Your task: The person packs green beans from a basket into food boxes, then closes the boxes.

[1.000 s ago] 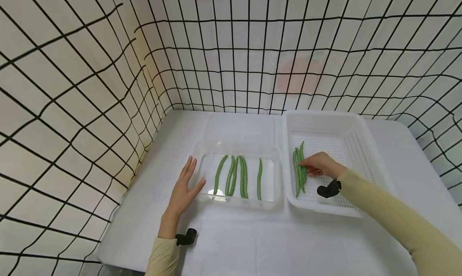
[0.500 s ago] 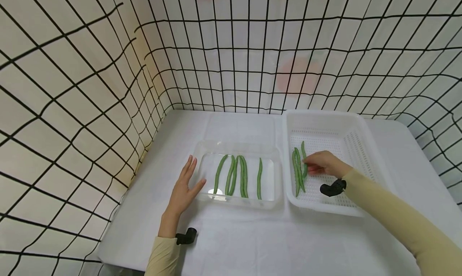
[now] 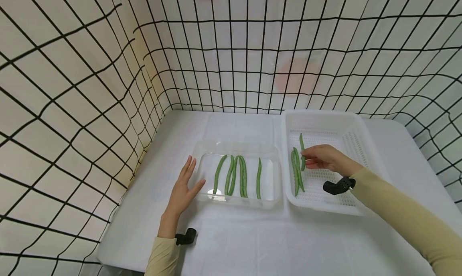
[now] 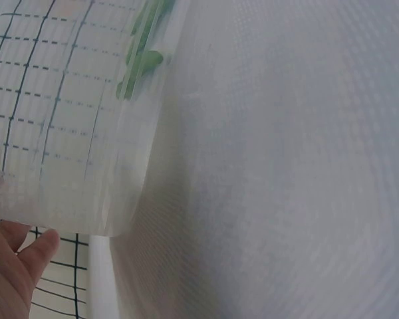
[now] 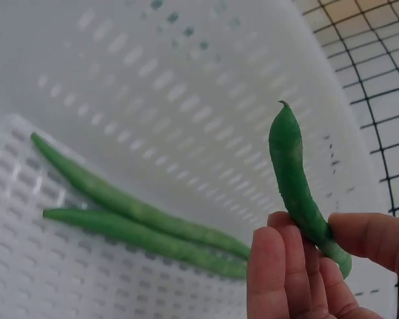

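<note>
My right hand (image 3: 326, 157) pinches one green bean (image 5: 294, 169) between thumb and fingers, over the left part of a white perforated basket (image 3: 361, 147). Two more green beans (image 5: 139, 219) lie side by side on the basket floor, below the held one. On the left, my left hand (image 3: 183, 189) has its fingers straight, with thumb and fingertips right at the end wall of a clear plastic container (image 3: 234, 204). Several green beans (image 3: 243, 175) lie lengthwise in that container, one (image 3: 258, 179) apart on the right. In the left wrist view, the container's clear wall (image 4: 73, 153) stands close to the thumb.
Container and basket stand side by side on a table with a white cloth (image 3: 245, 240). Black wire grid panels (image 3: 249, 59) rise behind the table and along both sides. Each wrist wears a small black camera (image 3: 339, 185).
The right hand has picked one green bean away from the other two in the basket and raised it. The left hand has stayed at the clear container.
</note>
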Action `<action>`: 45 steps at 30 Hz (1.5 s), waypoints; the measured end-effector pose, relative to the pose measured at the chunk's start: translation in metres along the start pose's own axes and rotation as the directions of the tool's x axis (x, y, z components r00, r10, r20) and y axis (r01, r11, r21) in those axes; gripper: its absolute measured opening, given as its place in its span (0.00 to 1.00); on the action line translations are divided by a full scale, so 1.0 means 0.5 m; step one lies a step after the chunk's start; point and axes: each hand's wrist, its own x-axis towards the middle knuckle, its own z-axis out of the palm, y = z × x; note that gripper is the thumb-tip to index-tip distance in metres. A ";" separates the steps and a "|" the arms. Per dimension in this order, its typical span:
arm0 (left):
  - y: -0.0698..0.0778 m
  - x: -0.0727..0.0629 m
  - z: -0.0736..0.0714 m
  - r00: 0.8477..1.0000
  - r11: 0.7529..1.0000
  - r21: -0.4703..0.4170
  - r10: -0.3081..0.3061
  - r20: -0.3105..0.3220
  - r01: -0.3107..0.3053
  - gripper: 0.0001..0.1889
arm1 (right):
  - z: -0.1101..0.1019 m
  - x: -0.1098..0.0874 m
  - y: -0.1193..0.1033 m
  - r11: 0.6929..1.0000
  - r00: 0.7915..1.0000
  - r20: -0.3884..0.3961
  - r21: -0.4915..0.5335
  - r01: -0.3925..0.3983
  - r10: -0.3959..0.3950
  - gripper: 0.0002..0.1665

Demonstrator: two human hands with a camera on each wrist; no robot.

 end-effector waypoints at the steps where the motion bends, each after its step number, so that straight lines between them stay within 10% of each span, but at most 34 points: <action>1: 0.000 0.000 0.000 1.000 1.000 -0.001 -0.001 0.001 0.001 0.39 | 0.004 -0.004 -0.006 1.000 1.000 0.008 -0.003 0.008 -0.008 0.26; 15: -0.001 -0.002 0.003 1.000 1.000 0.010 -0.012 0.001 0.012 0.39 | 0.170 -0.028 -0.099 0.996 0.990 0.110 -0.004 0.087 -0.086 0.22; 27: 0.000 -0.002 0.003 1.000 1.000 0.004 -0.028 0.004 0.028 0.38 | 0.350 0.019 -0.093 0.997 0.966 0.258 -0.063 0.036 -0.018 0.12; 45: -0.002 -0.002 0.003 1.000 1.000 -0.003 -0.022 0.000 0.022 0.38 | 0.426 0.082 -0.058 0.993 0.970 0.224 -0.093 -0.078 0.097 0.04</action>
